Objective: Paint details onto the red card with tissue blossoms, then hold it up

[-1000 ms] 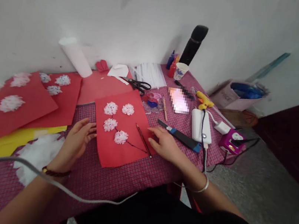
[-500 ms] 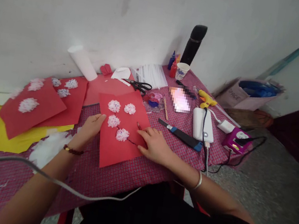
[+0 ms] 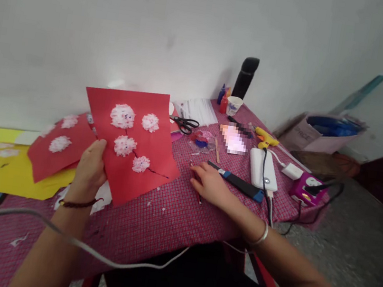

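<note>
My left hand (image 3: 91, 167) grips the lower left edge of a red paper sheet (image 3: 166, 144) and holds it tilted up off the table. On the sheet are white crinkled flowers with pink and blue specks, joined by a dark painted stem. My right hand (image 3: 210, 183) rests on the checked cloth right of the sheet, fingers spread. Beneath those fingers lies a thin dark stick (image 3: 200, 199), a brush or a pencil; which one I cannot tell. Close by are a black-and-blue utility knife (image 3: 239, 183) and a flat wooden stick (image 3: 217, 150).
More red flower sheets (image 3: 46, 153) and yellow sheets (image 3: 13, 179) lie at left. Scissors (image 3: 184, 124), paint bottles (image 3: 223, 103), a paper cup (image 3: 233, 105), a yellow glue gun (image 3: 266, 138), a white power bank (image 3: 263, 169) and a purple socket block (image 3: 309, 190) stand rightward. A cable (image 3: 89, 250) crosses in front.
My left hand has lifted the red sheet off the table and moved it left, tilting it up. My right hand has come off the sheet onto the cloth.
</note>
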A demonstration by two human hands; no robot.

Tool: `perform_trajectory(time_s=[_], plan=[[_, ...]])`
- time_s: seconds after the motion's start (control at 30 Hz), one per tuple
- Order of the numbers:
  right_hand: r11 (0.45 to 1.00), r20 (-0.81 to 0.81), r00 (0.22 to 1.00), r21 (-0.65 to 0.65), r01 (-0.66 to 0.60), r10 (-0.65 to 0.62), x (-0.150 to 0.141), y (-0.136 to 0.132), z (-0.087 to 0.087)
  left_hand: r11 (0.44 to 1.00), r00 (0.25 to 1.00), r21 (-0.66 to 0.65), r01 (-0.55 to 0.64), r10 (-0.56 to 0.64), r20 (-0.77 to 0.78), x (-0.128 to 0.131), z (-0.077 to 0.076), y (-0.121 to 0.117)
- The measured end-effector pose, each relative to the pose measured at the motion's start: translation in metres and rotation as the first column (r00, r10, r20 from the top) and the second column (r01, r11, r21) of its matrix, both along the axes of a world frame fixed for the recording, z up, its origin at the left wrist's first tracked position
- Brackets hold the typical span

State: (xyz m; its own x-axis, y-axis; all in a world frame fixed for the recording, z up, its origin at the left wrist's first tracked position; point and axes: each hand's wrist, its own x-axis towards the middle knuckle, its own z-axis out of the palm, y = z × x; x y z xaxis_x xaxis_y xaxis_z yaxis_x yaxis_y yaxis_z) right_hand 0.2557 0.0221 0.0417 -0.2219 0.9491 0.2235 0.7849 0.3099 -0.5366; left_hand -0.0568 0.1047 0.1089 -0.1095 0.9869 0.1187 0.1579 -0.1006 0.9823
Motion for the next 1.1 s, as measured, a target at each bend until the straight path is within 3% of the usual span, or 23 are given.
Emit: perform_trajectory(time_s=[0.07,0.13,0.23,0.3,0.37,0.5,0.63,0.87,0.97,1.1], plan=[[0.999,-0.175,0.984,0.027,0.025,-0.020,0.000,0.016,0.007,1.000,0.989,0.001,-0.014,0.014,0.150,-0.009,-0.001,0.006],[0.999,-0.398,0.916,-0.004,0.051,-0.048,-0.006,0.037,0.014,1.000,0.965,-0.020,-0.019,0.023,0.263,-0.016,-0.003,0.013],[0.978,-0.684,0.710,-0.204,0.036,-0.168,-0.025,0.070,0.021,0.993,0.928,-0.114,0.024,0.020,0.373,-0.023,-0.008,0.021],[0.899,-0.802,0.486,-0.432,-0.070,-0.347,-0.041,0.085,0.020,0.977,0.906,-0.199,0.077,0.015,0.424,-0.025,-0.014,0.023],[0.827,-0.797,0.427,-0.536,-0.170,-0.429,-0.055,0.092,0.013,0.951,0.888,-0.283,0.125,0.020,0.459,-0.027,-0.021,0.022],[0.702,-0.767,0.392,-0.632,-0.328,-0.508,-0.067,0.094,-0.005,0.890,0.872,-0.419,0.180,0.053,0.486,-0.035,-0.037,0.007],[0.659,-0.779,0.313,-0.627,-0.415,-0.543,-0.067,0.091,-0.013,0.858,0.872,-0.475,0.194,0.072,0.485,-0.044,-0.048,-0.014],[0.718,-0.828,0.264,-0.560,-0.414,-0.494,-0.075,0.082,-0.016,0.863,0.885,-0.427,0.270,-0.048,0.463,-0.035,-0.053,-0.030],[0.745,-0.844,0.308,-0.533,-0.402,-0.438,-0.070,0.077,-0.013,0.863,0.897,-0.401,0.309,-0.123,0.425,-0.033,-0.052,-0.032],[0.794,-0.892,0.390,-0.401,-0.457,-0.226,-0.050,0.069,0.001,0.887,0.916,-0.327,0.326,-0.210,0.342,-0.039,-0.049,-0.035]])
